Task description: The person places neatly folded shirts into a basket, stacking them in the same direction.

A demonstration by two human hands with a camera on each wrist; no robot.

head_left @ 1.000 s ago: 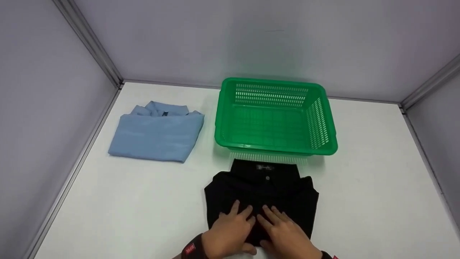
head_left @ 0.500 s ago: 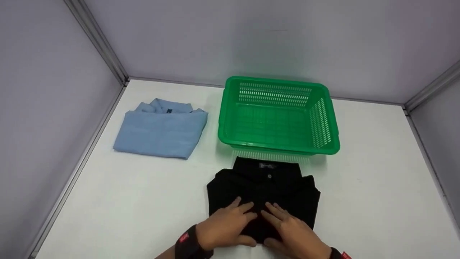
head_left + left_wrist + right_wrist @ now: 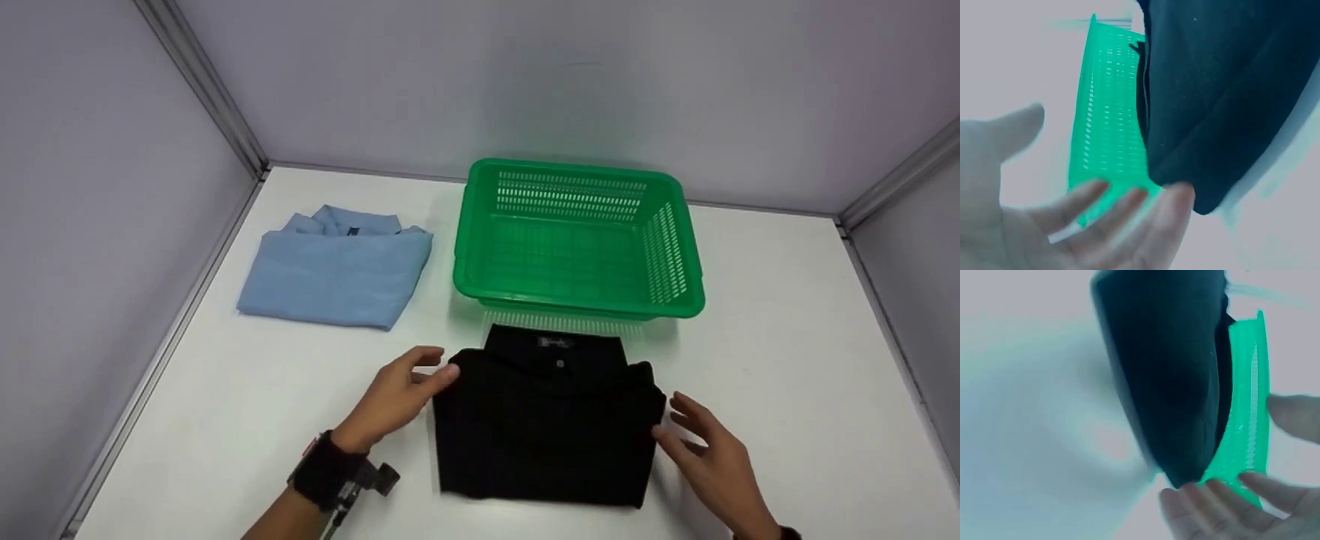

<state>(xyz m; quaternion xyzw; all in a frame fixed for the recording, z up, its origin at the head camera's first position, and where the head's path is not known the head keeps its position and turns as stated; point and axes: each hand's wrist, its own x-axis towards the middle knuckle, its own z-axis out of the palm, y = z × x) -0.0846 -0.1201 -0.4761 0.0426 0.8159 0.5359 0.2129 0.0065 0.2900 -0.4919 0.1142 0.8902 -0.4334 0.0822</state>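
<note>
A folded black collared shirt point(image 3: 547, 435) lies on the white table in the head view, its collar toward the far side. At its upper left corner is my left hand point(image 3: 394, 394), fingers loosely bent and thumb tip right at the fabric's edge. My right hand point(image 3: 716, 457) is beside the right edge, thumb and fingers spread apart. Both wrist views show the fingers relaxed, with fingertips close to the black shirt point(image 3: 1213, 101) and nothing gripped. In the right wrist view the black shirt point(image 3: 1162, 371) overlaps part of the basket.
Just beyond the black shirt stands a green plastic basket point(image 3: 577, 306) with slotted walls. A folded light blue shirt point(image 3: 337, 277) lies to the left on the table point(image 3: 787, 360). Grey partition walls point(image 3: 375, 82) enclose the back and sides.
Both hands have lifted from the middle of the black shirt, where they lay flat, and moved apart to its left and right edges. The shirt, basket and blue shirt stay put.
</note>
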